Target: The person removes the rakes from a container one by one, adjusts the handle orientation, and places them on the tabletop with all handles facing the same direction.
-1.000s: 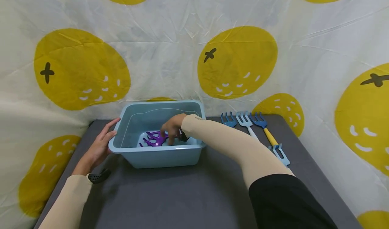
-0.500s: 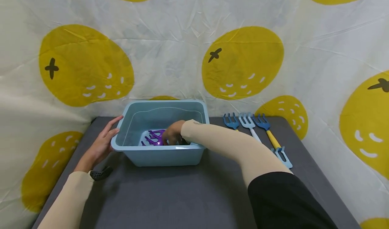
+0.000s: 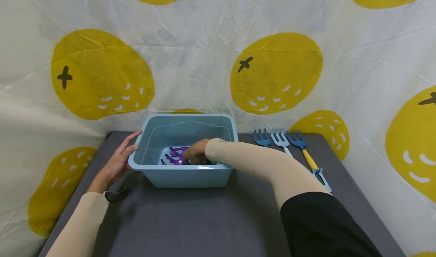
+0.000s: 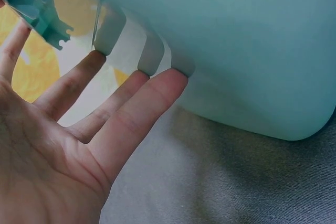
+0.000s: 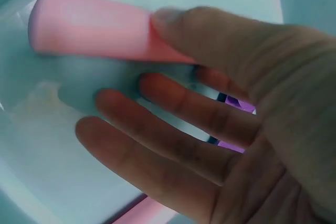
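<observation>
A light blue plastic basin (image 3: 187, 177) stands on the grey table. Against its left wall and rim lies my left hand (image 3: 117, 162), fingers stretched out; in the left wrist view the fingertips (image 4: 176, 80) press the wall. My right hand (image 3: 197, 152) reaches down inside the basin. There it pinches the pink handle (image 5: 94, 27) of a hand rake between thumb and index finger, the other fingers spread below. Purple rake tines (image 3: 175, 156) show to the left of this hand. A second pink handle (image 5: 144, 211) lies lower on the basin floor, partly hidden by the fingers.
To the right lie several more hand rakes: a blue one (image 3: 262, 137), a light blue one (image 3: 281, 139), a blue one with a yellow handle (image 3: 310, 160), and another light blue one (image 3: 321, 177) partly behind the right arm. A patterned cloth (image 3: 190, 79) hangs behind the table.
The right hand has sunk lower into the basin and closed in on a rake handle. The left hand keeps its place at the rim. The head view has shifted slightly.
</observation>
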`<state>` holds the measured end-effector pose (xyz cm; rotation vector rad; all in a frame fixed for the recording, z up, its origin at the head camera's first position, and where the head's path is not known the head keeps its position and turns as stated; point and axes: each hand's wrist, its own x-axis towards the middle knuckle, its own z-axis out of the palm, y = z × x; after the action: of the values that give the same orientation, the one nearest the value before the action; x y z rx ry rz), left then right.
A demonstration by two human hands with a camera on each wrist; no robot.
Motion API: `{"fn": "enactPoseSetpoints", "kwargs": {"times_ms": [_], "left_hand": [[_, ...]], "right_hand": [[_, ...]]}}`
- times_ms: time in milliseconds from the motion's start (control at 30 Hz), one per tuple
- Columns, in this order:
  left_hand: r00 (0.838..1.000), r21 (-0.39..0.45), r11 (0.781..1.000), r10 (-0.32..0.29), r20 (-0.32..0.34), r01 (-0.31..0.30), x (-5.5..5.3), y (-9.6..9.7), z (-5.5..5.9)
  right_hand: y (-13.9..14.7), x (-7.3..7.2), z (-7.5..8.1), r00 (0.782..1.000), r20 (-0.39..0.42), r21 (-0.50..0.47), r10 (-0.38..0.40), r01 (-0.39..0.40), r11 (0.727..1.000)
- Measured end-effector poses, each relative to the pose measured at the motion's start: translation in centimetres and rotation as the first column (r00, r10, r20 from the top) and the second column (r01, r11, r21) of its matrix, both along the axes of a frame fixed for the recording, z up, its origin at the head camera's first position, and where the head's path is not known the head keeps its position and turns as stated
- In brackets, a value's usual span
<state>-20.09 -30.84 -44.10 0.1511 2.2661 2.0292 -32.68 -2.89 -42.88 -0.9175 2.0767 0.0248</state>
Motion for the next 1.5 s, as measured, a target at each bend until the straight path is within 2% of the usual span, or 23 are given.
{"fn": "enactPoseSetpoints", "kwargs": {"times_ms": [100, 267, 600, 767, 900, 1033, 1300, 1500], "left_hand": [[1.0, -0.005, 1.0, -0.007, -0.001, 0.007, -0.1, 0.2, 0.1], [1.0, 0.002, 1.0, -0.013, -0.009, 0.013, 0.0, 0.3, 0.2], [1.0, -0.001, 1.0, -0.016, -0.003, 0.016, 0.3, 0.8, -0.5], [1.0, -0.005, 1.0, -0.013, 0.003, 0.013, 0.3, 0.9, -0.7], [1.0, -0.006, 1.0, -0.007, 0.007, 0.007, 0.3, 0.9, -0.7], [1.0, 0.004, 1.0, -0.008, -0.002, 0.008, 0.2, 0.8, -0.6], [1.0, 0.007, 1.0, 0.009, 0.002, -0.009, 0.4, 0.2, -0.2], [1.0, 0.007, 1.0, 0.008, 0.006, -0.008, 0.5, 0.1, 0.0]], "right_hand": [[0.3, 0.2, 0.3, 0.999, 0.016, -0.04, -0.052, 0.052, 0.998], [0.4, 0.3, 0.4, 0.999, 0.007, -0.07, -0.036, 0.037, 0.997], [0.6, 0.0, -0.9, 0.999, -0.02, -0.05, -0.032, 0.031, 0.998], [0.8, -0.2, -0.2, 0.998, -0.069, -0.079, -0.016, 0.011, 0.997], [1.2, -0.3, 1.5, 0.994, -0.111, -0.104, -0.021, 0.01, 0.995], [2.0, -0.3, 4.3, 0.992, -0.119, -0.147, -0.049, 0.032, 0.989], [4.0, 0.4, 10.6, 0.985, -0.174, -0.263, 0.013, -0.059, 0.963], [6.7, 0.4, 13.8, 0.982, -0.19, -0.339, -0.004, -0.062, 0.939]]}}
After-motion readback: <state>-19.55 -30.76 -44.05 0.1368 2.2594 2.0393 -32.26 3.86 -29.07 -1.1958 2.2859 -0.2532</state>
